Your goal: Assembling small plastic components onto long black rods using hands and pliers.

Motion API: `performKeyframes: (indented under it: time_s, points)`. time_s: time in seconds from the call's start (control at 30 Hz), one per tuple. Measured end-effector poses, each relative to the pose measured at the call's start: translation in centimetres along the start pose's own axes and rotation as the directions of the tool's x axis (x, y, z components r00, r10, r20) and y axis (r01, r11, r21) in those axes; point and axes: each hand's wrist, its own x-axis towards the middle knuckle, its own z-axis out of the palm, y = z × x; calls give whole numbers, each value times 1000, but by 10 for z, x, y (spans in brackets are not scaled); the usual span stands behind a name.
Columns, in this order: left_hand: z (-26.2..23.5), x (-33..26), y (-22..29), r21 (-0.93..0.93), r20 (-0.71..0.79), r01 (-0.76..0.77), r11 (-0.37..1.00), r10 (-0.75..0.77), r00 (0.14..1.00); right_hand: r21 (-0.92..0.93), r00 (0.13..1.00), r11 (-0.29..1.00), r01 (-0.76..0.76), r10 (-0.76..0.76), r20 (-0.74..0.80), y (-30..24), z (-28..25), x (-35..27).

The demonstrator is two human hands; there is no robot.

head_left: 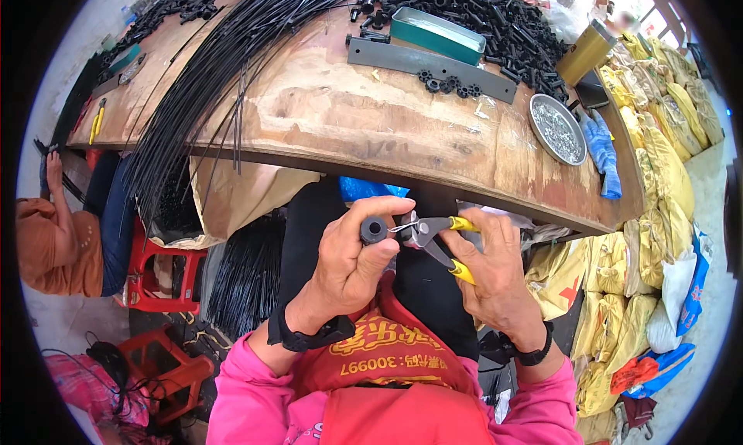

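Observation:
In front of my lap, my left hand (340, 265) is closed round a black plastic tube (374, 230), its round hollow end turned up between thumb and fingers. A thin silvery strand (399, 228) sticks out beside it. The metal jaws of the end-cutting pliers (422, 230) meet this strand; whether they grip it is too small to tell. My right hand (499, 271) holds the pliers by their yellow grips, which stand apart. Both hands are over my knees, just short of the wooden table (340, 128).
Long black rods (224, 66) overhang the table edge at left. Black fittings (457, 8), a green tray (437, 36), a metal bar (429, 67), and a round dish (558, 129) lie on it. Yellow sacks (658, 174) line the right; a seated person (66, 240) and red stools (164, 275) are left.

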Motion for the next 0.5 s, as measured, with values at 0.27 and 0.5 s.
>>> performKeyframes:
  time_s: [0.27, 0.5]
  points:
    - [6, 3, -4, 44, 7, -45, 998, 45, 999, -138, 998, 990, 25, -33, -55, -2, 1, 3]
    - [4, 3, -6, 70, 35, -60, 996, 57, 998, -214, 991, 976, 46, -72, -112, 3, 1, 4]
